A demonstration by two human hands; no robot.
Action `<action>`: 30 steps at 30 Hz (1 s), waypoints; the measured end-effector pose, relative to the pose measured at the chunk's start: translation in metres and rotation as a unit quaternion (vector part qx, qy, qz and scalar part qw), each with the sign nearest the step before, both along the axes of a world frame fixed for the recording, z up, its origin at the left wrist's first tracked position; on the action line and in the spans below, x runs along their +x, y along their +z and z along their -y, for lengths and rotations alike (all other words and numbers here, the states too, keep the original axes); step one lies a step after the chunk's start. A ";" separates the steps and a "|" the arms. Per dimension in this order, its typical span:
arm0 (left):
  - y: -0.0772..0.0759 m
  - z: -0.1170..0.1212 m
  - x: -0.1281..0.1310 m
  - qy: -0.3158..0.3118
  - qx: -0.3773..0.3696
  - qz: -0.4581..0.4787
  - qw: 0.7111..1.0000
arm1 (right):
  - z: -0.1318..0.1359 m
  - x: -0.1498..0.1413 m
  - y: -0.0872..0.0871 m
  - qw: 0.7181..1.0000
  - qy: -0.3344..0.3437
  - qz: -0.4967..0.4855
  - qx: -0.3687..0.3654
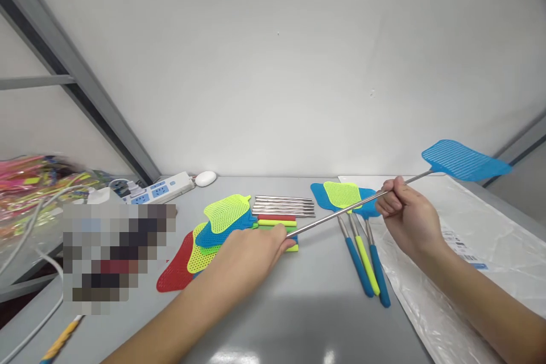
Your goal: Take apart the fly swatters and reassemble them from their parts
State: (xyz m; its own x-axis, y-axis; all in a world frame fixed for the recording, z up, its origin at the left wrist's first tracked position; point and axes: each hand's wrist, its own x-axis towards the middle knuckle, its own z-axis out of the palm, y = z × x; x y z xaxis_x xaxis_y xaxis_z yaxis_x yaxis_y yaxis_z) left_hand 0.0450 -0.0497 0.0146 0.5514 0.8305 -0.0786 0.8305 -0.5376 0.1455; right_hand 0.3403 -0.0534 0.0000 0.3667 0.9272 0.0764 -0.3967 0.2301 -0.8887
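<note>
A telescopic fly swatter (464,160) with a blue slatted head slants up to the right, held in both hands. My left hand (258,247) is closed round the lower end of its metal rod and hides the grip there. My right hand (412,217) has its fingers curled round the rod just below the head. Under the rod lie two blue swatters and a yellow swatter (343,194), their handles pointing towards me. Beside my left hand are loose mesh heads (228,213) in yellow, blue, green and red. Behind it sit several metal rods (284,206) and coloured handle sleeves (277,223).
A white plastic mailing bag (482,284) covers the table's right side. At the back left stand a power strip (162,189) and a white oval object (205,178). Bagged colourful items (38,193) and white cables (29,227) lie further left, near a blurred patch.
</note>
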 end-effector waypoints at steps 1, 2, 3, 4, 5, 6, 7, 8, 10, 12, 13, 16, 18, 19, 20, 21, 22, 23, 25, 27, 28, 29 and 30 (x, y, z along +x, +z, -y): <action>-0.003 0.000 0.002 0.004 0.001 -0.012 1.000 | 0.000 -0.001 -0.001 1.000 0.001 -0.009 -0.004; -0.005 -0.001 0.003 0.006 0.004 -0.021 1.000 | 0.002 -0.004 -0.003 1.000 0.005 -0.020 -0.011; -0.008 -0.001 0.004 0.006 0.008 -0.027 1.000 | 0.004 -0.009 -0.005 0.999 0.012 -0.030 -0.020; -0.009 -0.001 0.005 0.005 0.013 -0.030 0.999 | 0.006 -0.015 -0.007 0.999 0.024 -0.038 -0.031; -0.010 0.000 0.005 0.002 0.019 -0.028 0.999 | 0.010 -0.021 -0.009 0.997 0.042 -0.041 -0.042; -0.009 0.000 0.005 -0.002 0.023 -0.024 0.999 | 0.014 -0.028 -0.011 0.996 0.065 -0.039 -0.053; -0.009 0.000 0.006 -0.006 0.026 -0.020 0.999 | 0.018 -0.035 -0.013 0.993 0.091 -0.030 -0.065; -0.007 0.001 0.006 -0.010 0.027 -0.017 0.999 | 0.023 -0.040 -0.015 0.990 0.116 -0.017 -0.074; -0.006 0.002 0.007 -0.022 0.029 -0.013 0.999 | 0.031 -0.049 -0.019 0.984 0.154 0.019 -0.086; -0.005 0.003 0.009 -0.031 0.034 -0.009 0.999 | 0.035 -0.052 -0.022 0.980 0.166 0.057 -0.091; -0.005 0.003 0.010 -0.032 0.034 -0.007 0.999 | 0.037 -0.052 -0.023 0.980 0.163 0.072 -0.090; -0.007 -0.001 0.010 -0.025 0.022 -0.004 0.999 | 0.036 -0.049 -0.022 0.982 0.133 0.099 -0.087; -0.006 -0.007 0.006 -0.015 0.017 -0.009 1.000 | 0.033 -0.045 -0.018 0.986 0.105 0.101 -0.081; -0.006 -0.011 0.003 -0.008 0.020 -0.014 1.000 | 0.031 -0.041 -0.015 0.989 0.086 0.095 -0.076; -0.006 -0.015 -0.001 0.000 0.028 -0.020 0.999 | 0.027 -0.037 -0.011 0.992 0.063 0.085 -0.067; -0.005 -0.019 -0.005 0.010 0.040 -0.026 0.999 | 0.023 -0.031 -0.008 0.995 0.039 0.072 -0.056; -0.004 -0.023 -0.009 0.019 0.055 -0.033 0.998 | 0.019 -0.025 -0.004 0.997 0.016 0.058 -0.044; -0.004 -0.026 -0.014 0.026 0.071 -0.041 0.996 | 0.014 -0.018 -0.001 0.999 -0.004 0.044 -0.031; -0.001 -0.032 -0.021 0.032 0.093 -0.051 0.994 | 0.006 -0.003 0.006 0.999 -0.029 0.017 -0.005; 0.003 -0.036 -0.027 0.029 0.102 -0.047 0.993 | 0.002 0.012 0.014 0.999 -0.048 -0.009 0.023; 0.006 -0.036 -0.029 0.027 0.103 -0.040 0.994 | 0.001 0.019 0.018 0.997 -0.057 -0.021 0.038; 0.009 -0.037 -0.031 0.025 0.104 -0.034 0.994 | 0.001 0.025 0.022 0.996 -0.067 -0.032 0.051; 0.011 -0.037 -0.033 0.023 0.105 -0.028 0.994 | 0.001 0.030 0.025 0.994 -0.075 -0.040 0.062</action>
